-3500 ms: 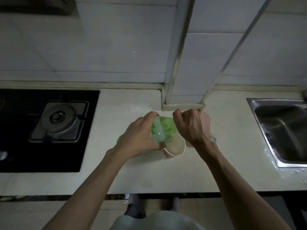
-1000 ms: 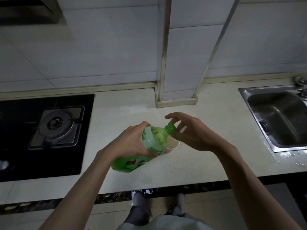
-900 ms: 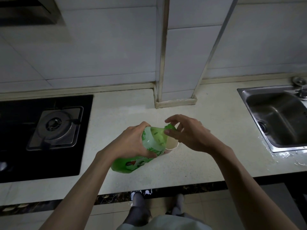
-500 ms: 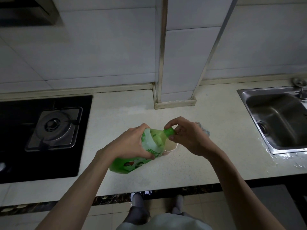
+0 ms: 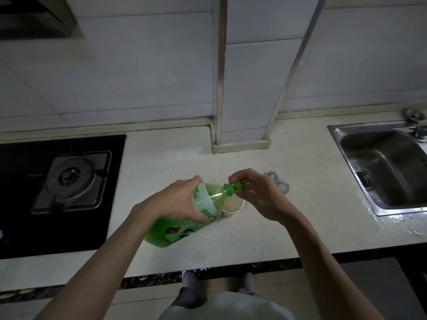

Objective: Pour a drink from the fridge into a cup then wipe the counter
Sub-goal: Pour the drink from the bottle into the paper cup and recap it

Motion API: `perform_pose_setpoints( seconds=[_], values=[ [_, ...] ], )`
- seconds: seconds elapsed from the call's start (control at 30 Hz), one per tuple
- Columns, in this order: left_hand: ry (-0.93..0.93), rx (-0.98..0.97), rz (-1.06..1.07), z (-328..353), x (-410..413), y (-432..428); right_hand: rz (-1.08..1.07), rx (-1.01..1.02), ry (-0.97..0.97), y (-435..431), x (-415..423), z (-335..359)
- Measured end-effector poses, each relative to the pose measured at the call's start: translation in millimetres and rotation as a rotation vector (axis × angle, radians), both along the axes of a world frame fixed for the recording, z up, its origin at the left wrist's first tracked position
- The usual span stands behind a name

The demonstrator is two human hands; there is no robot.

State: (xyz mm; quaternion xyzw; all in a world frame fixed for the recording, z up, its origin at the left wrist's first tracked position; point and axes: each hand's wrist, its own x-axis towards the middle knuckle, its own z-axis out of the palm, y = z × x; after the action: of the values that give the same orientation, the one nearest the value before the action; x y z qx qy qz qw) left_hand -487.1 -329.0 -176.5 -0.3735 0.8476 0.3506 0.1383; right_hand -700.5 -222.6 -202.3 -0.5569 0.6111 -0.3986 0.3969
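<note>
A green plastic drink bottle (image 5: pixel 184 227) is tilted over the pale counter (image 5: pixel 265 239), neck pointing right and up, with green liquid in its lower part. My left hand (image 5: pixel 178 204) grips its upper body. My right hand (image 5: pixel 256 192) pinches the green cap (image 5: pixel 234 187) at the bottle's mouth with fingertips. Under the bottle's neck stands a paper cup (image 5: pixel 233 205), partly hidden by the bottle; I cannot make out its contents. A crumpled grey-blue cloth (image 5: pixel 279 183) lies on the counter just right of my right hand.
A black gas hob with a burner (image 5: pixel 71 179) fills the left of the counter. A steel sink (image 5: pixel 390 167) is set in at the right, with water splashed by its front corner. A tiled pillar (image 5: pixel 242 135) rises at the back wall.
The bottle has tipped back from lying over the cup to a slanted hold. My right hand has come onto the bottle's mouth with the cap and closed its fingers on it.
</note>
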Motion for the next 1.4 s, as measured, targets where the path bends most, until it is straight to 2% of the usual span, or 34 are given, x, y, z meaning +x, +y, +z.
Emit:
perform_pose_setpoints(
  seconds=[0.2, 0.37, 1.4],
  values=[
    [-0.067, -0.039, -0.015, -2, 2, -6, -0.15, 0.064, 0.135, 2, -15, -10],
    [-0.147, -0.065, -0.045, -7, 0, -12, -0.19, 0.101, 0.235, 3, -17, -24],
    [-0.39, -0.159, -0.149, -3, -14, -6, -0.237, 0.145, 0.214, 20, -16, -50]
  ],
)
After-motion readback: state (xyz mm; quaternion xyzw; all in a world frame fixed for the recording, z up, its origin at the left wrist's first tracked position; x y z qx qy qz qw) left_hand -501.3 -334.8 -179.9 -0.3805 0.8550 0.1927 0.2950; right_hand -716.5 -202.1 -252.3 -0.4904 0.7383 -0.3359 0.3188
